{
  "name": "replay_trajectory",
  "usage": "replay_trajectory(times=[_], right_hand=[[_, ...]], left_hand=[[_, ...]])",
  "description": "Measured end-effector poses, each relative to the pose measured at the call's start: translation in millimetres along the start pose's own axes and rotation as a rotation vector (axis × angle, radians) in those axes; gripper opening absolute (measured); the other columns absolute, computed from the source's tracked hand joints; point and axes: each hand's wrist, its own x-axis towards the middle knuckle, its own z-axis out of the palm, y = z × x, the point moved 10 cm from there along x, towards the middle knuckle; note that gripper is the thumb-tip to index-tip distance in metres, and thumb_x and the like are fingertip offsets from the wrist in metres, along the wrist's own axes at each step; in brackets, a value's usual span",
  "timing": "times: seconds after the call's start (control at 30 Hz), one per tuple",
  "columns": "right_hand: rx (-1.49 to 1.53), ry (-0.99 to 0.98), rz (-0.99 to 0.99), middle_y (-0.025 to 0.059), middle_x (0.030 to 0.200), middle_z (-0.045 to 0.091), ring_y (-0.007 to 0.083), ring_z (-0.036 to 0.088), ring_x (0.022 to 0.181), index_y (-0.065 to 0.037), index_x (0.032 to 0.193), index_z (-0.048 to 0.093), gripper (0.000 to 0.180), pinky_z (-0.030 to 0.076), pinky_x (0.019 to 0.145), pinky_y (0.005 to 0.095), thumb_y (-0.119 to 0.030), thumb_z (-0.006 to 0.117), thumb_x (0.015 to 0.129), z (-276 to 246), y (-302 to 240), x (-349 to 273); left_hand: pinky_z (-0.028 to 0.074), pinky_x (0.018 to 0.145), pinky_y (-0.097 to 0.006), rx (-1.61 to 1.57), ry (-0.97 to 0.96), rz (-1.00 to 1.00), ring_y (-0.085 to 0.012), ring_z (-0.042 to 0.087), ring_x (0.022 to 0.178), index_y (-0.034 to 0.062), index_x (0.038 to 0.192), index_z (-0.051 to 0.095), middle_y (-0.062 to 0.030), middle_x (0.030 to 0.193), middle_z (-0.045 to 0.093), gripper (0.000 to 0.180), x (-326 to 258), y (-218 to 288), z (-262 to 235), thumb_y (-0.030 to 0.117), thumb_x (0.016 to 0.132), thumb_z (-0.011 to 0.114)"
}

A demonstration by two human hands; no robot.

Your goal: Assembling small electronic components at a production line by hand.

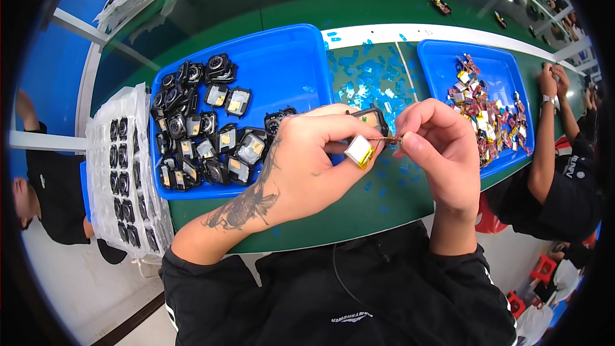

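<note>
The left hand (307, 166) is closed around a small black device housing (371, 118), its fingers curled over the top of it so that only one corner of the housing shows past the fingertips. Just below that corner a small silver battery cell (360, 152) with a yellow edge hangs free, tilted, touching the left thumb. The right hand (439, 147) sits just right of the housing, its thumb and forefinger pinched shut on the thin wires (383, 139) that run from the cell; the wires are so fine that whether they are already joined to the housing is hard to tell. Both hands hover above the green table (359, 211), near its front edge. Left of the housing, touching the left hand's knuckles from behind, lies a large blue tray (282, 57) with a heap of like black housings (198, 131) piled in its left half, some showing pale yellowish insides. Further left of that tray, a clear plastic blister sheet (125, 173) holds rows of dark parts. Behind the housing, between the two trays, light blue film scraps (368, 80) litter the table. Right of the housing stands a second blue tray (493, 70) filled with small cells and coloured tags (483, 109). Beyond that tray, at the right, another person's forearm (544, 147) rests on the table edge.
</note>
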Motion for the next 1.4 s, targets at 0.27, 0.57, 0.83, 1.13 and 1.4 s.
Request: replay_trajectory(times=[0.27,0.57,0.83,1.13,1.4], right_hand=[[-0.265,0.218,-0.236,0.0004,0.087,0.059,0.0036,0.055,0.075,-0.001,0.103,0.055,0.028,0.044,0.064,0.0169,0.008,0.070,0.081,1,-15,-6],[-0.330,0.185,-0.169,0.0001,0.079,0.063,-0.0016,0.041,0.056,-0.003,0.107,0.052,0.036,0.031,0.052,0.0154,0.008,0.071,0.078,-2,-16,-3],[-0.578,0.222,-0.194,-0.0008,0.078,0.063,-0.0002,0.042,0.057,-0.005,0.108,0.052,0.038,0.031,0.051,0.0167,0.006,0.072,0.077,-3,-24,-4],[-0.507,0.169,-0.233,0.0009,0.091,0.061,0.0070,0.062,0.081,-0.003,0.120,0.053,0.044,0.051,0.067,0.0197,0.005,0.069,0.080,23,-7,15],[-0.959,0.040,-0.015,0.0076,0.077,0.069,0.0102,0.060,0.075,-0.001,0.115,0.054,0.040,0.048,0.065,0.0278,-0.011,0.072,0.080,-39,-26,171]], left_hand=[[0.051,0.084,-0.026,-0.346,0.039,-0.083,-0.0141,0.062,0.099,-0.0048,0.108,0.066,-0.0100,0.108,0.065,0.025,0,-12,8,-0.010,0.084,0.065],[0.048,0.098,-0.030,-0.404,0.024,-0.056,-0.0174,0.059,0.112,-0.0054,0.125,0.055,-0.0120,0.119,0.061,0.042,4,-12,6,-0.013,0.084,0.061],[0.053,0.091,-0.030,-0.326,-0.034,-0.053,-0.0170,0.062,0.108,-0.0041,0.127,0.053,-0.0130,0.120,0.061,0.038,3,-12,14,-0.007,0.089,0.060],[0.055,0.085,-0.032,-0.441,0.143,-0.056,-0.0192,0.063,0.107,0.0007,0.136,0.039,-0.0172,0.119,0.061,0.048,-4,-26,-7,-0.003,0.092,0.058],[0.048,0.063,-0.045,1.378,0.227,0.305,-0.0353,0.060,0.072,0.0040,0.091,0.054,-0.0114,0.075,0.061,0.025,-13,-18,-103,0.016,0.078,0.073]])
